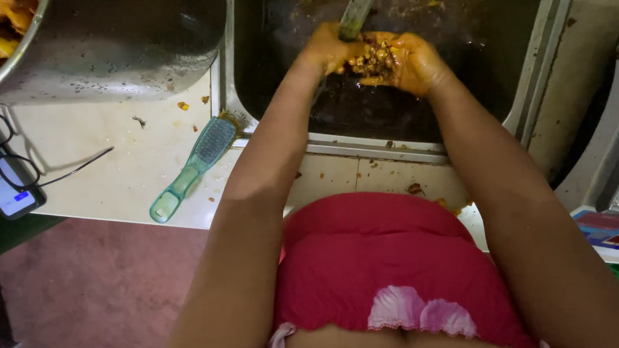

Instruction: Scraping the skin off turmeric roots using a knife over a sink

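While both arms reached toward twelve o'clock over the dark sink (521, 100), I had my left hand (327, 48) clamped around a grey-green handle (357, 12), and my right hand (410, 61) cupped, fingers curled about a clump of yellow, sticky food bits (370, 62), touching the left. At nine o'clock a teal brush (193, 165) lay on the pale counter (115, 151), with a steel pot (113, 40) at ten.

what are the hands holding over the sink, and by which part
The right hand cups a yellow, pulpy lump in its palm; the left hand presses against its side. No handle.
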